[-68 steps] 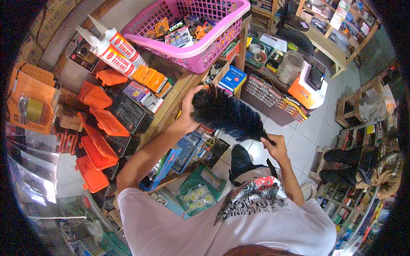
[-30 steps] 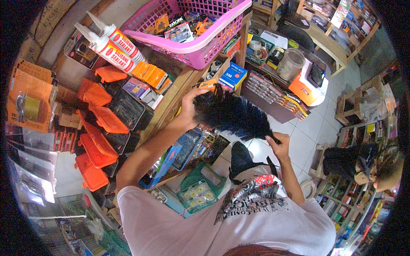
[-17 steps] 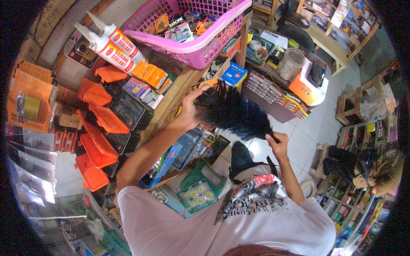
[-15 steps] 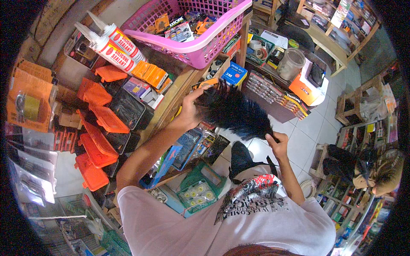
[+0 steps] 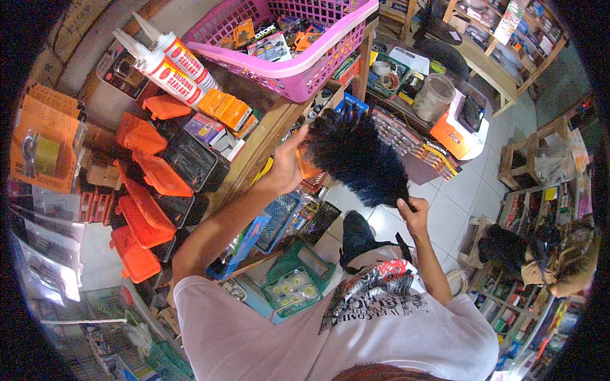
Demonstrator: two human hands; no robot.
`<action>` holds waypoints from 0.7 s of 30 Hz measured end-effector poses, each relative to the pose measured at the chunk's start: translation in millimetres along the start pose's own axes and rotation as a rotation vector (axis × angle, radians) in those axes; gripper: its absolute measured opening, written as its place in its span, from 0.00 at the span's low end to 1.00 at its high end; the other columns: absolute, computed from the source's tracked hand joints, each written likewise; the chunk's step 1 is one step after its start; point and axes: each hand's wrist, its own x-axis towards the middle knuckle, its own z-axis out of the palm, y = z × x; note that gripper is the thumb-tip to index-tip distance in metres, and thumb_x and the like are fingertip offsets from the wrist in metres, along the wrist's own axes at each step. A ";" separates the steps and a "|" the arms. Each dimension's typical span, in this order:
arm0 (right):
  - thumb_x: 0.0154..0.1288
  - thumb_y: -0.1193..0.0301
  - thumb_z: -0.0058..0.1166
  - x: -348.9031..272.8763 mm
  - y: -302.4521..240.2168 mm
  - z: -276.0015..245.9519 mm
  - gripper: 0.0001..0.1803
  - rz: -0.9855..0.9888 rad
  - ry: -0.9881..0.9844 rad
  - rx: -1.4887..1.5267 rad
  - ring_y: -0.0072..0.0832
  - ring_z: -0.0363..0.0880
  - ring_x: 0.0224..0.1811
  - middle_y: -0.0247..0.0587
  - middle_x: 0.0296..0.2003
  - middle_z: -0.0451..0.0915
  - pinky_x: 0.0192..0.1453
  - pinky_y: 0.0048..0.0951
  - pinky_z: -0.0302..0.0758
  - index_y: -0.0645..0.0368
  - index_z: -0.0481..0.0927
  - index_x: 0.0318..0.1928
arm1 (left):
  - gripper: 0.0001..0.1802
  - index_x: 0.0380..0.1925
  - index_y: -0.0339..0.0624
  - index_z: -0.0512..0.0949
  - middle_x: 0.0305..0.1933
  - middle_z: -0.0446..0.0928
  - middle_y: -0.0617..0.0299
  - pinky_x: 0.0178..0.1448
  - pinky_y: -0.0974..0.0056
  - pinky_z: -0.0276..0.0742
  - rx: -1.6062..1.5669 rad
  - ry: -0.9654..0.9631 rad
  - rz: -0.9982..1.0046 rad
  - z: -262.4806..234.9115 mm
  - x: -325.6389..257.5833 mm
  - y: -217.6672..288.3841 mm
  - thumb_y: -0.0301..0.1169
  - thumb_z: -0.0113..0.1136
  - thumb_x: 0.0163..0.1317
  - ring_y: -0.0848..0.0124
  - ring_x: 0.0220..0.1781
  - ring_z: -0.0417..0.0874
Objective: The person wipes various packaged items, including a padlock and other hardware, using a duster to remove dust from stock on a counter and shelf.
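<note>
A black feather duster [image 5: 362, 159] is stretched out in front of me. Its narrow end is in my right hand [image 5: 414, 214], whose fingers are closed around it with the thumb on top. At the duster's far left end, my left hand [image 5: 289, 164] is raised with its thumb upward. A small orange packet [image 5: 309, 166] shows against its palm side and seems to be held there. Dark feathers hide part of the left fingers and of the packet. Behind the feathers, the blue box [image 5: 351, 109] on the shelf is partly covered.
Left of my arm are open orange-lidded cases [image 5: 143, 219], sealant tubes [image 5: 175, 70] and small orange boxes [image 5: 222, 108]. A pink basket [image 5: 298, 76] of packaged goods stands on the wooden shelf. Beyond are a clear jar [image 5: 434, 96] and hanging packs [image 5: 406, 136]. Another person [image 5: 553, 260] is at right.
My left hand has turned and shifted slightly right, and the orange packet has gone from its fingertips to lower beside the palm. The duster's feathers have swung right. My right hand is nearly still.
</note>
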 end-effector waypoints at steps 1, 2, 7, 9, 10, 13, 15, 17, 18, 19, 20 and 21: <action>0.65 0.66 0.57 -0.2 -0.7 0.3 0.24 0.000 0.000 0.000 0.13 0.56 0.14 0.23 0.12 0.63 0.18 0.22 0.49 0.57 0.67 0.13 | 0.27 0.57 0.38 0.70 0.55 0.76 0.53 0.62 0.55 0.72 -0.081 -0.014 0.011 -0.7 0.3 0.6 0.49 0.44 0.69 0.61 0.55 0.78; 0.65 0.66 0.57 -0.8 -2.0 1.0 0.25 0.000 0.006 0.001 0.13 0.55 0.14 0.23 0.12 0.63 0.18 0.22 0.49 0.57 0.66 0.12 | 0.27 0.57 0.38 0.70 0.55 0.76 0.53 0.62 0.55 0.72 -0.081 -0.014 0.009 1.9 0.6 1.7 0.49 0.44 0.69 0.61 0.55 0.78; 0.65 0.65 0.57 -0.2 -2.8 -0.1 0.26 -0.037 0.001 -0.015 0.13 0.56 0.14 0.23 0.12 0.63 0.18 0.24 0.49 0.58 0.66 0.11 | 0.29 0.56 0.36 0.70 0.53 0.76 0.52 0.60 0.54 0.73 -0.039 -0.032 0.016 10.4 -1.9 4.8 0.51 0.41 0.70 0.61 0.55 0.78; 0.65 0.65 0.57 0.2 -3.1 1.2 0.26 -0.031 0.006 0.010 0.14 0.56 0.14 0.24 0.11 0.63 0.18 0.25 0.49 0.58 0.66 0.11 | 0.29 0.56 0.37 0.70 0.53 0.77 0.52 0.61 0.54 0.72 -0.017 -0.020 0.012 5.5 -2.4 2.0 0.51 0.41 0.70 0.61 0.55 0.78; 0.65 0.65 0.57 0.4 -2.5 1.0 0.26 -0.031 0.005 0.011 0.14 0.56 0.14 0.24 0.11 0.63 0.18 0.25 0.49 0.58 0.66 0.11 | 0.29 0.57 0.38 0.70 0.52 0.77 0.53 0.61 0.54 0.72 0.006 -0.009 0.007 3.7 -2.8 1.2 0.51 0.40 0.70 0.60 0.55 0.78; 0.64 0.66 0.57 0.7 -1.2 0.3 0.26 -0.064 0.014 -0.018 0.14 0.56 0.13 0.25 0.10 0.63 0.18 0.25 0.49 0.58 0.65 0.11 | 0.27 0.58 0.40 0.69 0.55 0.76 0.54 0.63 0.54 0.70 0.028 -0.026 -0.069 4.0 -5.3 3.0 0.49 0.42 0.70 0.61 0.56 0.77; 0.63 0.66 0.59 2.5 -6.9 1.8 0.25 -0.106 0.025 -0.031 0.15 0.57 0.13 0.26 0.10 0.63 0.17 0.25 0.50 0.59 0.66 0.11 | 0.26 0.59 0.42 0.68 0.56 0.75 0.55 0.63 0.54 0.70 0.052 -0.004 -0.029 1.6 -4.8 -0.8 0.47 0.43 0.70 0.61 0.57 0.76; 0.62 0.66 0.59 3.9 -10.9 2.7 0.25 -0.118 0.017 -0.050 0.15 0.58 0.13 0.27 0.10 0.64 0.17 0.25 0.50 0.60 0.66 0.11 | 0.25 0.61 0.43 0.66 0.57 0.74 0.56 0.63 0.54 0.69 0.076 0.016 0.011 -3.6 -4.7 -2.9 0.45 0.43 0.69 0.62 0.58 0.76; 0.62 0.67 0.59 4.0 -11.8 2.8 0.24 -0.132 0.011 -0.070 0.15 0.59 0.12 0.28 0.09 0.65 0.17 0.25 0.51 0.60 0.67 0.11 | 0.26 0.62 0.43 0.65 0.58 0.73 0.57 0.64 0.53 0.69 0.089 -0.063 0.007 -8.1 -6.0 -1.9 0.43 0.44 0.68 0.62 0.58 0.75; 0.62 0.67 0.59 3.9 -11.6 3.0 0.24 -0.132 0.011 -0.070 0.15 0.59 0.12 0.28 0.09 0.65 0.17 0.25 0.51 0.60 0.67 0.11 | 0.26 0.63 0.44 0.63 0.59 0.72 0.57 0.65 0.53 0.68 0.103 -0.142 0.004 -12.1 -7.0 -1.3 0.41 0.45 0.67 0.62 0.59 0.74; 0.62 0.67 0.59 3.8 -11.4 3.2 0.24 -0.136 0.002 -0.062 0.16 0.60 0.12 0.29 0.10 0.65 0.17 0.25 0.52 0.61 0.68 0.11 | 0.26 0.63 0.44 0.63 0.59 0.72 0.57 0.65 0.53 0.68 0.103 -0.142 0.003 -15.1 -7.2 -1.2 0.41 0.45 0.67 0.62 0.59 0.74; 0.61 0.67 0.60 3.9 -11.2 3.4 0.24 -0.141 -0.006 -0.054 0.17 0.61 0.12 0.29 0.10 0.66 0.18 0.25 0.53 0.61 0.68 0.12 | 0.27 0.63 0.44 0.63 0.59 0.72 0.57 0.65 0.53 0.68 0.108 -0.140 -0.029 -17.8 -7.2 -1.2 0.41 0.46 0.65 0.62 0.59 0.74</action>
